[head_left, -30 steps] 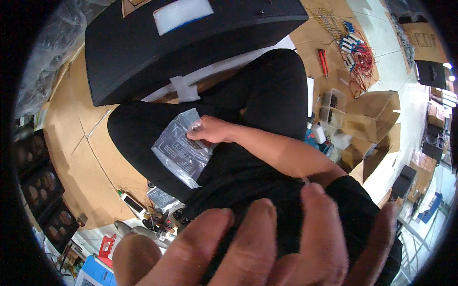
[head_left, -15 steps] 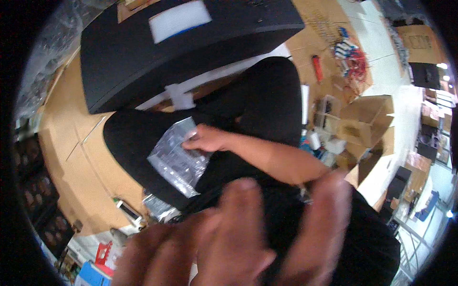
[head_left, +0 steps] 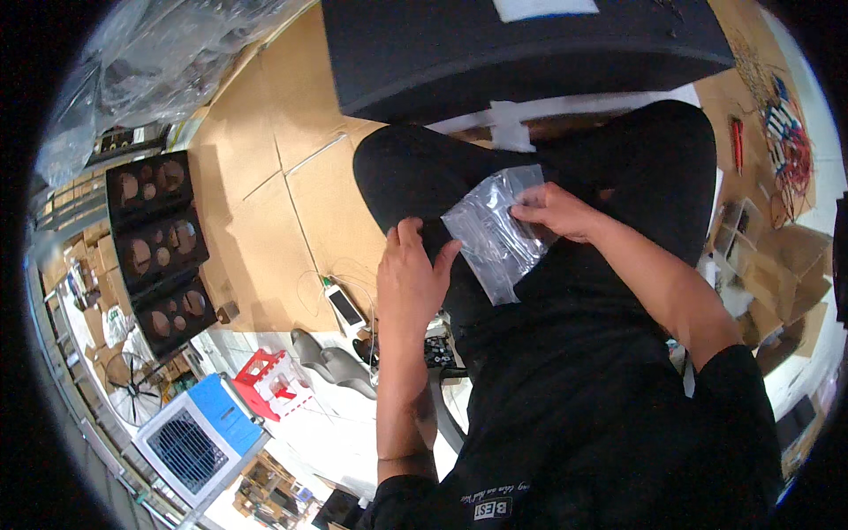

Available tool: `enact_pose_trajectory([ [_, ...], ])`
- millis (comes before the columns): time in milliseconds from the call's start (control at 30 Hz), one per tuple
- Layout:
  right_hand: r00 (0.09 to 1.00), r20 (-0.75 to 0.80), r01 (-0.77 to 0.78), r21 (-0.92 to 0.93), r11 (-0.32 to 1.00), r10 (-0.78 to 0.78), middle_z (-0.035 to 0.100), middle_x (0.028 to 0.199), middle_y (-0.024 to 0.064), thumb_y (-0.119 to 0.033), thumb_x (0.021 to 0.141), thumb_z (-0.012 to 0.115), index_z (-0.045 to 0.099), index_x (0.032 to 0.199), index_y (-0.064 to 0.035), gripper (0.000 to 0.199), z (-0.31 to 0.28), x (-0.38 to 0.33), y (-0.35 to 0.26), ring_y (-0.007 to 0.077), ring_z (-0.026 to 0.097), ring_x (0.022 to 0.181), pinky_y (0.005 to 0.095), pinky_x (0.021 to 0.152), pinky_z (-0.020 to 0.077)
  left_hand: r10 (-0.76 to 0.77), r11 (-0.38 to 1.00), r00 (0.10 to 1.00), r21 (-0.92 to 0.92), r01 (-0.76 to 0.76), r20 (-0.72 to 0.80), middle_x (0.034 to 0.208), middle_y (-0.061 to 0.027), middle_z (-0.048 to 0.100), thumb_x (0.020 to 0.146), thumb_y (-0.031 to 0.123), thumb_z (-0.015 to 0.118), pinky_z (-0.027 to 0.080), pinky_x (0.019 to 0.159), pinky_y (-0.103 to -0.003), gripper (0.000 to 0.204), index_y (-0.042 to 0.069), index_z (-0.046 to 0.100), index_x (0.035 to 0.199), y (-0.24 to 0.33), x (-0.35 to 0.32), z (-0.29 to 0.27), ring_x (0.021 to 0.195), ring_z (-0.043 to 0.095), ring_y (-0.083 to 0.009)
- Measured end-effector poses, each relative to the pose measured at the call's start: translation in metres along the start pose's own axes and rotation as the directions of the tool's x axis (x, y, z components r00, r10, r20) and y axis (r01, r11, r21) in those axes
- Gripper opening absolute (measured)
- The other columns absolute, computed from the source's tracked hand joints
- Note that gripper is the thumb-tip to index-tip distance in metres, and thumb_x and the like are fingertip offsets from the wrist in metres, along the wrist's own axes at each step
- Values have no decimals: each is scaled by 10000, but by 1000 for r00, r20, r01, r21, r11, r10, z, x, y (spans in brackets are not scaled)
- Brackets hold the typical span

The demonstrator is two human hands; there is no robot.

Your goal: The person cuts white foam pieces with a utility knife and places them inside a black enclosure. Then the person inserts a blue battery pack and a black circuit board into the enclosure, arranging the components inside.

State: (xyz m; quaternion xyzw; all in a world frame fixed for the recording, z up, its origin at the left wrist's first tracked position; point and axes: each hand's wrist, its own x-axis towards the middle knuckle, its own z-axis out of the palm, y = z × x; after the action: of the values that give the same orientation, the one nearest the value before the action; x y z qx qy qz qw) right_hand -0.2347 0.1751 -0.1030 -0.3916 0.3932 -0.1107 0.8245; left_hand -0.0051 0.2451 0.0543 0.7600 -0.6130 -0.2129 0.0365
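My right hand [head_left: 563, 212] pinches a clear plastic bag [head_left: 496, 231] by its right side, thumb against the film. The bag lies over my lap between my crossed legs, flat and creased; whether anything is inside I cannot tell. Just left of it is my left hand [head_left: 412, 276], its fingers bent a little and the thumb apart, holding nothing. Its thumb tip comes close to the bag's edge. Beyond my knees stands a large black box-like cabinet [head_left: 530, 66] with a white sheet [head_left: 546, 7] on top.
On the cardboard-covered floor [head_left: 265, 238] to the left lie a phone-like white device [head_left: 344, 305] with a cable and grey slippers [head_left: 334, 364]. Black panels with round cutouts [head_left: 162, 252] stand farther left. Red-handled pliers [head_left: 737, 144], bundled wires [head_left: 786, 146] and open cartons [head_left: 786, 269] are at right.
My left hand, blurred and close to the camera before, has come down beside the bag. The view has turned left, and my right hand still grips the bag.
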Motion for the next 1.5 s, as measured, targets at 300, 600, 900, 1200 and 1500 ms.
enact_pose_trajectory([
  [300, 998, 62, -40, 318, 947, 21, 695, 985, -2, -284, 975, 689, 656, 1144, -103, 250, 0, -6, 5, 111, 656, 835, 305, 727, 542, -59, 905, 996, -418, 81, 64, 716, -135, 700, 907, 242, 755, 540, 587, -333, 289, -32, 668, 933, 0, -17, 29, 641, 703, -193],
  [600, 960, 220, 9, 587, 809, -170, 701, 1137, 57, -184, 966, 659, 616, 1285, -71, 341, -7, -21, -2, 205, 678, 1061, 400, 891, 554, 50, 854, 995, -512, -88, -88, 620, -131, 592, 973, 128, 634, 424, 496, -326, 163, -1, 613, 875, 45, -32, -22, 507, 572, -174],
  [900, 941, 225, 67, 612, 788, -255, 709, 1183, 54, -120, 990, 621, 630, 1276, -83, 288, -4, -14, -7, 193, 672, 1112, 392, 1007, 510, 64, 805, 992, -583, -113, -105, 693, -91, 576, 1029, 191, 560, 398, 571, -302, 266, 6, 539, 839, 29, -40, -40, 632, 498, -113],
  [1200, 959, 190, 72, 551, 831, -209, 707, 1168, 66, -142, 965, 678, 631, 1263, -20, 326, -2, -24, -21, 159, 671, 1075, 361, 972, 523, -197, 459, 980, -886, 64, -31, 951, -110, 700, 1061, 209, 499, 507, 756, -280, 258, -17, 624, 1064, -65, -31, -22, 818, 638, -147],
  [1500, 976, -117, 210, 273, 939, -185, 744, 963, 64, -153, 906, 767, 731, 1070, -2, 225, 13, -20, -13, 107, 668, 845, 267, 790, 533, -31, -44, 978, -978, 204, 206, 1294, -226, 594, 889, 662, 621, 570, 878, -466, 907, 28, 341, 1475, -34, -31, 16, 1100, 648, -330],
])
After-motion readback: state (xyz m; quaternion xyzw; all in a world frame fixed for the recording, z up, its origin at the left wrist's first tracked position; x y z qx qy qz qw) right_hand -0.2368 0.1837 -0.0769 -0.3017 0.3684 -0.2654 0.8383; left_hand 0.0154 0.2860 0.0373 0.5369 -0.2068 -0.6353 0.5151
